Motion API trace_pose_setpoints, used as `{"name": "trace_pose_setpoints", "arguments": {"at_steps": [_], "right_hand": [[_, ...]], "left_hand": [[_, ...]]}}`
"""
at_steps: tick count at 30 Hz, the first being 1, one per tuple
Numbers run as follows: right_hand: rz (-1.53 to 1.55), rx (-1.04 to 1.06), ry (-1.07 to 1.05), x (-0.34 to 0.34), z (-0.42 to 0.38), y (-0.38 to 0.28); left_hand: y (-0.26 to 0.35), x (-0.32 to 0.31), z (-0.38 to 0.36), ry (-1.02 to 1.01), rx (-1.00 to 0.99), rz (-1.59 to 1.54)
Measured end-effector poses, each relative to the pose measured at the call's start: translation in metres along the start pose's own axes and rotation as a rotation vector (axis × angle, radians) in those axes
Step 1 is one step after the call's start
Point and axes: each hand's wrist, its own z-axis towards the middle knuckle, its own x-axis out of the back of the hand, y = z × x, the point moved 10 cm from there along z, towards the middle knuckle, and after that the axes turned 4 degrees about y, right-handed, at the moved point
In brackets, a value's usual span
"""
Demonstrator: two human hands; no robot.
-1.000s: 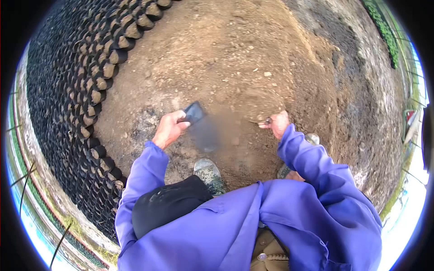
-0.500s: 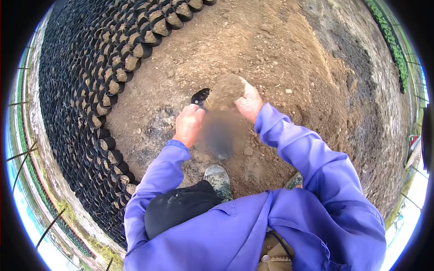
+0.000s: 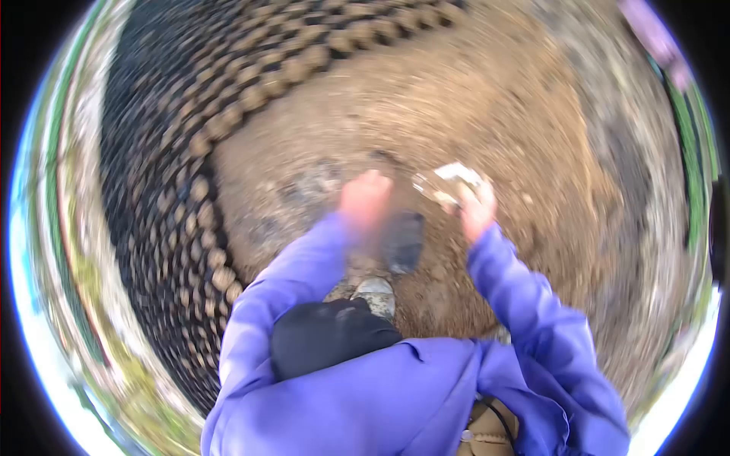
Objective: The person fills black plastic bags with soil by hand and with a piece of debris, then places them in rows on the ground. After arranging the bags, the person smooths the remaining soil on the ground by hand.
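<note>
My left hand (image 3: 366,199), smeared by motion, is beside and above a black pot or bag (image 3: 403,242); its fingers are too blurred to tell whether they grip the rim. To the right, my right hand (image 3: 477,207) has its fingers bent round a pale, thin-edged container (image 3: 458,173), whose shape is partly lost in blur. Brown loose soil (image 3: 426,114) lies beneath both hands. A small dark patch (image 3: 384,157) shows on the soil just beyond my left hand.
Rows of black pots filled with soil (image 3: 205,144) curve along the left and top. Below are a patterned boot (image 3: 376,296) and a dark-covered knee (image 3: 327,338). A pinkish blurred shape (image 3: 658,42) is at the upper right, near a green strip (image 3: 690,167).
The view has shifted and blurred. My hands are farther apart, and the soil mass at the right hand no longer shows; a pale container edge does. The pinkish shape has appeared.
</note>
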Motion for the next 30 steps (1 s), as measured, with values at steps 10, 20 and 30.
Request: {"name": "trace_pose_setpoints", "arguments": {"at_steps": [10,20,30], "right_hand": [[-0.041,-0.297,0.058,0.032,-0.033,0.053],[-0.084,-0.33,0.125,0.063,-0.055,0.061],[0.645,-0.53,0.579,0.185,-0.03,0.139]], "left_hand": [[-0.031,0.042,-0.052,0.271,0.014,0.014],[-0.252,0.12,-0.135,0.638,0.74,0.08],[-0.385,0.137,-0.136,0.511,0.846,0.499]]}}
